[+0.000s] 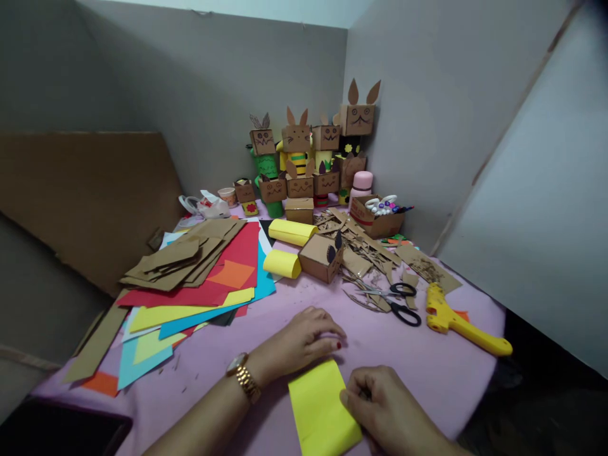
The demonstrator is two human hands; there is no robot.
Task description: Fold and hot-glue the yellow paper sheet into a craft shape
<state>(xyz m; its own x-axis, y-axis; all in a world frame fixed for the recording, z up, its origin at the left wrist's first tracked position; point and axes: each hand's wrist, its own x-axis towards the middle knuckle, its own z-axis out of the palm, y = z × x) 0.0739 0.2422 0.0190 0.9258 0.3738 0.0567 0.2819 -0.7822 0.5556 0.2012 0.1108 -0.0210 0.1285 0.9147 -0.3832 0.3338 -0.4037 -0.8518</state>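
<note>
A small piece of yellow paper [323, 405] is at the front of the table. My right hand [380, 402] pinches its right edge between thumb and fingers. Just beyond the paper's far edge, my left hand [304, 335] hovers or rests palm down with loosely bent fingers apart, holding nothing; whether it touches the cloth I cannot tell. Farther back lie two rolled yellow paper tubes [292, 232] and a cardboard box head [322, 258] with dark ears. Black-handled scissors [399, 303] lie partly open to the right, near a yellow glue gun [456, 323].
Coloured paper sheets [190, 316] and cardboard pieces [185, 256] are stacked at left. Cardboard scraps [365, 240] lie at the back right, before a box of pens [380, 218]. Several cardboard animal figures [297, 139] stand in the corner. A dark device [66, 427] sits at front left.
</note>
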